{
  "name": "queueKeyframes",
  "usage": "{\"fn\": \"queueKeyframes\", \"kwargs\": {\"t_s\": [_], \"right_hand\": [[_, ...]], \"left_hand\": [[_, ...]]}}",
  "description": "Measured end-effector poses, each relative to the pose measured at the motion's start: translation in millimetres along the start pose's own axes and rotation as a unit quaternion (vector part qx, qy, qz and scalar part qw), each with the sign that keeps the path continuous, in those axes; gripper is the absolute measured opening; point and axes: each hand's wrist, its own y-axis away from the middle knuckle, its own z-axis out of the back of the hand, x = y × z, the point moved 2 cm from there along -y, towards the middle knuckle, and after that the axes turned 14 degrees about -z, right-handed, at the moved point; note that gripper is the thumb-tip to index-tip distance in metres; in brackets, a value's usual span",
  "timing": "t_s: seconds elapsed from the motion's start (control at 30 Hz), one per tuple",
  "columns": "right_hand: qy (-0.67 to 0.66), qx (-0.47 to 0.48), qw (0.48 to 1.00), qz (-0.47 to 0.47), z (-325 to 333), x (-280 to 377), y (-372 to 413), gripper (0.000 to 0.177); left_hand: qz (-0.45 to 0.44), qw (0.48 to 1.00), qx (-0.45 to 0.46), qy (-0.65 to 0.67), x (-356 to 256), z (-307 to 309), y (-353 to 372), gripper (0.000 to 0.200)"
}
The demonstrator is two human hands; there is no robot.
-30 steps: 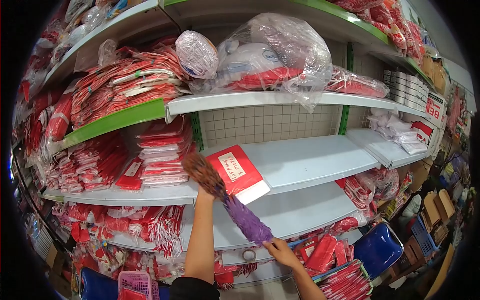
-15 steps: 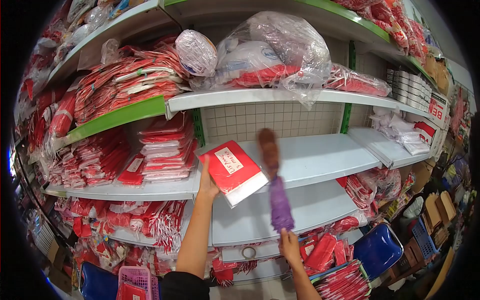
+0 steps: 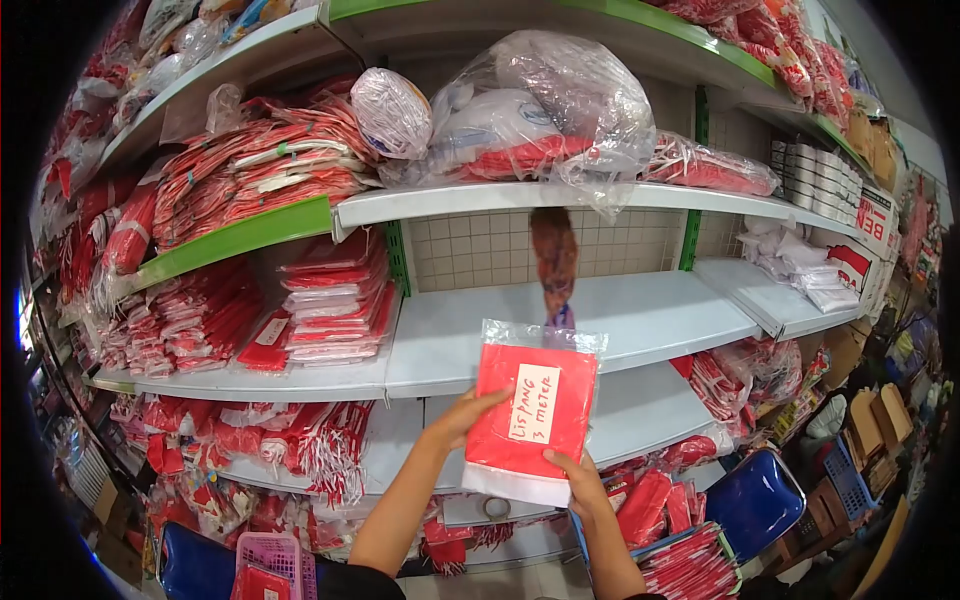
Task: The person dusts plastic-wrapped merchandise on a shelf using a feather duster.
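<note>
A flat, clear-bagged pack of red and white cloth (image 3: 490,425) faces me, its white label handwritten "LIS PANG 3 METER". My left hand (image 3: 462,418) grips its left edge, thumb on the front. At the lower right edge my right hand (image 3: 580,478) presses its thumb on the pack; its other fingers are mostly hidden. Behind the pack a duster (image 3: 554,250) rises upright, brown and fluffy at the top with purple below. The pack hides its lower part and where my right hand grips it. Both hands are in front of the shelf (image 3: 640,310).
Left of the hands, a stack of bagged red and white cloth packs (image 3: 335,310) sits on the same shelf level. A large clear plastic bag (image 3: 590,90) rests above. Below right stand a blue chair (image 3: 757,503) and a crate of red packs; a pink basket (image 3: 268,550) is lower left.
The pack has moved right and down and turned to face me more squarely. My right hand has come up to its lower edge, and the duster now stands behind it.
</note>
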Motion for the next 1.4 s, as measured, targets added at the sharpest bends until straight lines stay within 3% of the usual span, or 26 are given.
{"fn": "queueKeyframes", "kwargs": {"t_s": [0.03, 0.07, 0.13, 0.17, 0.3, 0.4, 0.43, 0.53, 0.6, 0.63, 0.67, 0.73, 0.77, 0.8, 0.9, 0.93, 0.97, 1.07, 1.13, 1.17, 1.2, 1.23, 1.37, 1.4], "right_hand": [[0.004, -0.019, 1.000, -0.003, -5, 7, 5, 0.047], [0.009, -0.039, 0.999, -0.007, -7, 11, 8, 0.044], [0.066, -0.047, 0.997, 0.011, 2, 14, 8, 0.039], [0.104, -0.061, 0.992, 0.031, 5, 15, 9, 0.039], [0.199, -0.084, 0.969, 0.117, 0, 17, 9, 0.044], [0.266, -0.041, 0.956, 0.118, -17, 13, 12, 0.045], [0.285, -0.007, 0.952, 0.107, -26, 13, 13, 0.040], [0.356, -0.009, 0.927, 0.113, -49, 21, 27, 0.031], [0.409, -0.065, 0.904, 0.106, -49, 18, 34, 0.034], [0.480, -0.081, 0.872, 0.056, -33, 0, 27, 0.046], [0.478, -0.065, 0.872, 0.085, -25, -10, 29, 0.046], [0.471, -0.028, 0.870, 0.143, -17, -24, 32, 0.045], [0.453, -0.050, 0.884, 0.102, -5, -33, 29, 0.044], [0.434, -0.072, 0.896, 0.061, 8, -40, 23, 0.043], [0.308, -0.069, 0.947, -0.054, 8, -50, 11, 0.043], [0.254, -0.056, 0.961, -0.091, 3, -50, 9, 0.045], [0.204, 0.031, 0.969, -0.133, -7, -43, 12, 0.042], [0.195, 0.138, 0.954, -0.182, -21, -34, 5, 0.040], [0.125, 0.113, 0.967, -0.190, -24, -31, -7, 0.034], [0.076, 0.087, 0.976, -0.186, -28, -28, -13, 0.033], [0.027, 0.060, 0.981, -0.183, -32, -25, -18, 0.032], [-0.008, 0.052, 0.981, -0.184, -36, -22, -23, 0.030], [0.069, 0.142, 0.962, -0.224, -36, -23, -33, 0.030], [0.092, 0.136, 0.963, -0.213, -32, -18, -37, 0.030]], "left_hand": [[-0.020, 0.997, -0.010, -0.070, -3, -10, 4, 0.047], [-0.094, 0.975, -0.030, -0.202, -9, -12, 6, 0.050], [-0.230, 0.862, -0.070, -0.446, -15, -15, 11, 0.055], [-0.245, 0.869, -0.074, -0.423, -6, -7, 12, 0.064], [-0.152, 0.910, 0.044, -0.384, 11, -35, 34, 0.074], [-0.093, 0.976, 0.001, -0.199, 30, -56, 35, 0.073], [-0.032, 0.998, -0.017, -0.048, 29, -65, 39, 0.071], [-0.125, 0.982, -0.020, 0.139, 27, -43, 13, 0.067], [-0.165, 0.969, 0.002, 0.183, 10, -35, 6, 0.059], [-0.171, 0.945, -0.005, 0.278, 9, -22, -4, 0.058], [-0.176, 0.912, -0.014, 0.371, 13, -1, -18, 0.057], [-0.177, 0.934, -0.051, 0.305, 40, 69, -40, 0.056], [-0.174, 0.924, -0.003, 0.341, 35, 79, -48, 0.058], [-0.268, 0.918, -0.067, 0.286, -8, 41, -44, 0.061], [-0.210, 0.941, -0.071, 0.255, -48, 21, -32, 0.054], [-0.216, 0.935, -0.035, 0.280, -44, 33, -39, 0.054], [-0.223, 0.926, 0.000, 0.305, -35, 59, -54, 0.053], [-0.229, 0.825, 0.309, 0.415, -43, 61, -78, 0.052], [-0.269, 0.903, 0.090, 0.323, -49, 57, -72, 0.053], [-0.215, 0.914, 0.078, 0.336, -34, 76, -85, 0.057], [-0.188, 0.947, 0.018, 0.258, -51, 51, -68, 0.059], [-0.185, 0.947, 0.010, 0.261, -48, 54, -72, 0.059], [-0.228, 0.943, -0.021, 0.242, -23, 102, -111, 0.058], [-0.230, 0.927, 0.070, 0.286, 1, 163, -144, 0.056]]}}
